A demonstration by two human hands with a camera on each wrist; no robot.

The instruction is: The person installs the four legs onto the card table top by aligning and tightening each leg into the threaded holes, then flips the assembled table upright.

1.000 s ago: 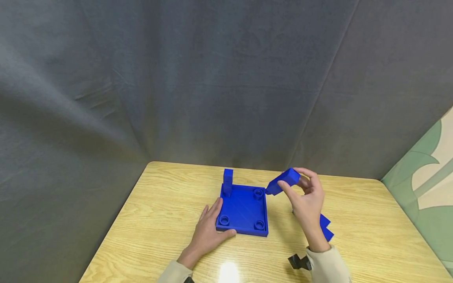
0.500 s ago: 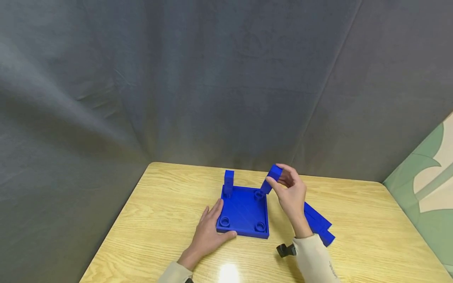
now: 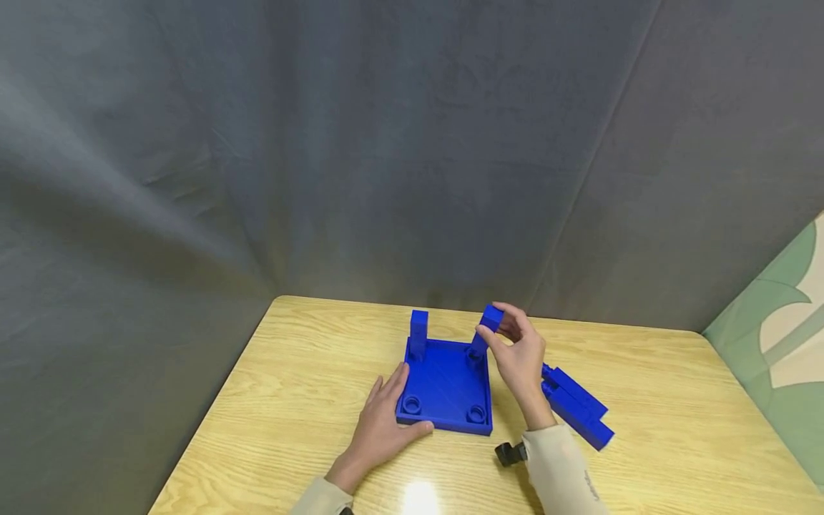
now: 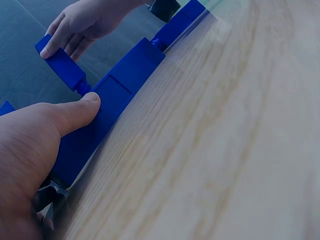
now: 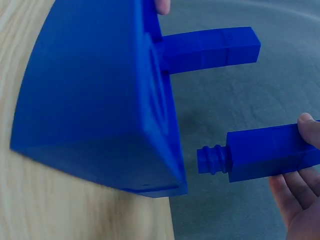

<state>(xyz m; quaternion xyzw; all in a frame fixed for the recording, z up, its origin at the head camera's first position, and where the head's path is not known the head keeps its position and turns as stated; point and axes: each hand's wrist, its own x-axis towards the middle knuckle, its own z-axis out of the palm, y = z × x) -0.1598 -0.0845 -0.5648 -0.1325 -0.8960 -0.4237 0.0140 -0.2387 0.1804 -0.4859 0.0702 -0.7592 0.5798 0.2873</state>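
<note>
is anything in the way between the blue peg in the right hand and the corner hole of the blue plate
Nothing visible. The peg in the right hand has its threaded tip just short of the plate, with only open air between.

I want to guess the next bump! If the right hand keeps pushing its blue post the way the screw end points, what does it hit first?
Probably the blue base plate: the blue post in the right hand aims its threaded tip at the plate's far right socket, with a small gap left.

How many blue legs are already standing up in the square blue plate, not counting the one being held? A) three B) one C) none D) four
B: only one blue leg stands at a far corner of the blue plate; the right hand holds a second leg over another corner socket, its threaded end not yet in, and the two near sockets are empty.
</note>
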